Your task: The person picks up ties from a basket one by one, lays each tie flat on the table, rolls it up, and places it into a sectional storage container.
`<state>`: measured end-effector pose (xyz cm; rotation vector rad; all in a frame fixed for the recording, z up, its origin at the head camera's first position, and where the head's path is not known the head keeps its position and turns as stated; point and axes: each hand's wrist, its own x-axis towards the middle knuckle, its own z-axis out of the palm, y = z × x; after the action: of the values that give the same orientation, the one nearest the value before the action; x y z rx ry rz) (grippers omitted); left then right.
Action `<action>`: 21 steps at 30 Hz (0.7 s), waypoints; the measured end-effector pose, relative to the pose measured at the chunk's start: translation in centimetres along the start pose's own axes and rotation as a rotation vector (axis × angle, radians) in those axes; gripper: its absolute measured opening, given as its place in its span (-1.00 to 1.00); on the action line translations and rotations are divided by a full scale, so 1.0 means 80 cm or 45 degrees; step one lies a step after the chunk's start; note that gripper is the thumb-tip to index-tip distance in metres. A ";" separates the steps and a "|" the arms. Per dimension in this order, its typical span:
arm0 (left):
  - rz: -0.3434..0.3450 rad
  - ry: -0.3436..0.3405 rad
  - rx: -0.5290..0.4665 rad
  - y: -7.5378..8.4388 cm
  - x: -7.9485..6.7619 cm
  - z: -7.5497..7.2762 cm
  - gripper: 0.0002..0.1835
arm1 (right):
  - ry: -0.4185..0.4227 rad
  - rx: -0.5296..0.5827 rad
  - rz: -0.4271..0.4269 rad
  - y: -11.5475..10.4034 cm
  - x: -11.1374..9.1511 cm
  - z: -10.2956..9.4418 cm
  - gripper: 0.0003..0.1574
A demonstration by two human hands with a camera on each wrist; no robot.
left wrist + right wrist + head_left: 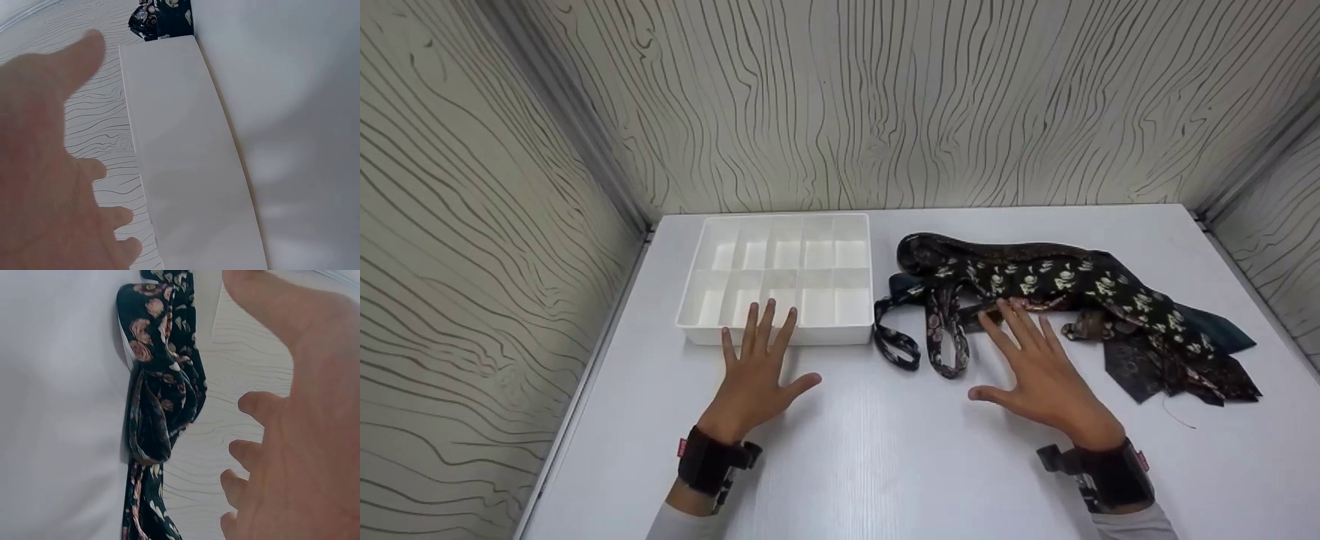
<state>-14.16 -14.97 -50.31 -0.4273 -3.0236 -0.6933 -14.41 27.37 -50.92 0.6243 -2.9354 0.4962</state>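
Observation:
My left hand is spread palm down over the table, its fingertips overlapping the front wall of a white box in the head view. The box has two rows of compartments with bare floors. On the right, my right hand is likewise spread, holding nothing, with its fingertips at the near edge of a heap of dark patterned neckties. Some ties carry pale motifs, others pink flowers. Narrow looped ends lie beside the box's right corner. The right wrist view shows a folded floral tie close by the hand.
Both things lie on a white table. Wood-grain patterned panels stand behind it and on both sides, with grey metal posts at the corners. A loose thread lies near the ties. Each wrist wears a black strap with a camera.

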 end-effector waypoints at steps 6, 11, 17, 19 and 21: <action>0.073 0.094 -0.065 0.001 0.000 0.008 -0.07 | 0.177 0.043 -0.147 -0.021 0.021 0.025 0.00; 0.136 0.221 -0.060 0.006 0.001 0.013 -0.21 | 0.251 0.046 -0.252 -0.043 0.038 0.044 -0.12; 0.219 0.340 -0.055 0.019 0.003 0.024 -0.35 | 0.221 0.005 -0.206 -0.063 0.050 0.062 0.00; 0.234 0.351 -0.059 0.025 0.004 0.028 -0.37 | 0.206 -0.007 -0.197 -0.068 0.055 0.067 0.03; 0.254 0.361 -0.052 0.030 0.004 0.033 -0.40 | 0.185 -0.014 -0.190 -0.071 0.058 0.073 0.04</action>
<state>-13.69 -11.72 -51.65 -0.5685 -2.6625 -0.7324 -16.51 18.76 -53.97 0.7648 -2.7290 0.4864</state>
